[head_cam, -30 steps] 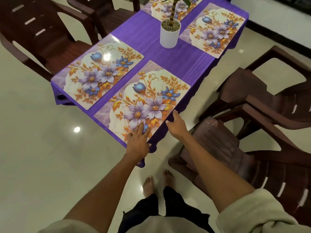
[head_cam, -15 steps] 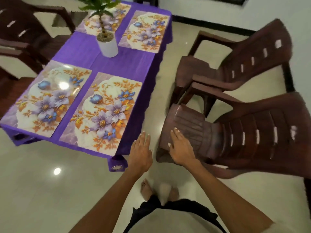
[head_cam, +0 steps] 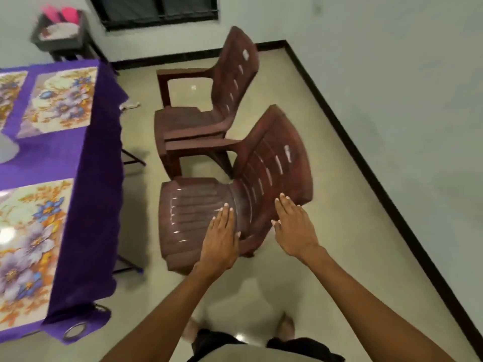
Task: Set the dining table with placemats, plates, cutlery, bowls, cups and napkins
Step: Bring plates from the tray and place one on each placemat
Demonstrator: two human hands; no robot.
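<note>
The dining table with a purple cloth (head_cam: 88, 178) fills the left edge of the view. A floral placemat (head_cam: 28, 246) lies at its near end, and another floral placemat (head_cam: 60, 100) lies farther back. My left hand (head_cam: 220, 241) hovers with straight fingers over the seat of the nearest brown chair (head_cam: 198, 205). To the right of it, my right hand (head_cam: 294, 228) is spread flat in front of that chair's backrest. Both hands hold nothing.
A second brown plastic chair (head_cam: 209, 111) stands behind the first. A dark side stand (head_cam: 62, 37) with pink items and something white on it sits in the far left corner under a window. White walls with black skirting (head_cam: 366, 163) run along the right.
My view has swung right, away from the table toward the chairs. Both hands left the near placemat and table edge and now hang over the nearest chair.
</note>
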